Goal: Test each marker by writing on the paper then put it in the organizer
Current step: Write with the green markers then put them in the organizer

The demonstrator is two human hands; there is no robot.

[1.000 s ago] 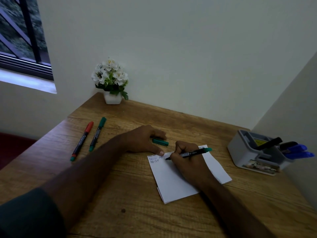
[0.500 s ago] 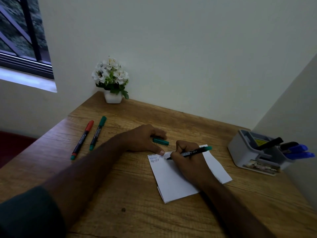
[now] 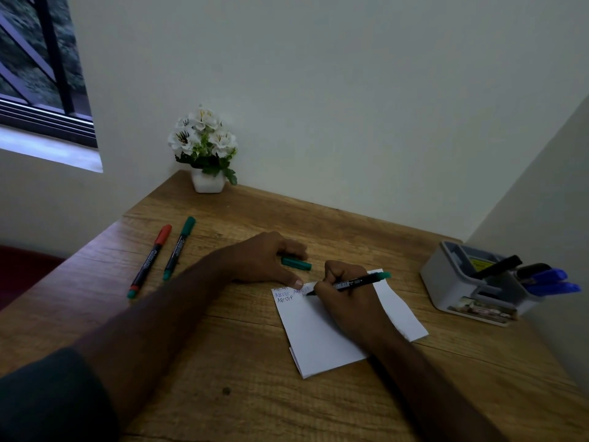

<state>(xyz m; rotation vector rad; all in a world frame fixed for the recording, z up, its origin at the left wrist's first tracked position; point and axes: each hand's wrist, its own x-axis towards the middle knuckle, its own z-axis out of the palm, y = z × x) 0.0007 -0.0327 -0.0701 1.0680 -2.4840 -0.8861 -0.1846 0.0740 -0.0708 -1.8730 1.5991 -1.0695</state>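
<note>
Ink could smear if my right hand, gripping the green marker, drags over fresh letters on the paper. My left hand presses flat on the paper's corner. The organizer waits far right on the wooden table, near pale walls.

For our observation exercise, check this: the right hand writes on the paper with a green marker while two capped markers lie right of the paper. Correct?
Not quite. The head view shows the two capped markers lying left of the paper, not right. The right hand does write with the green marker.
</note>
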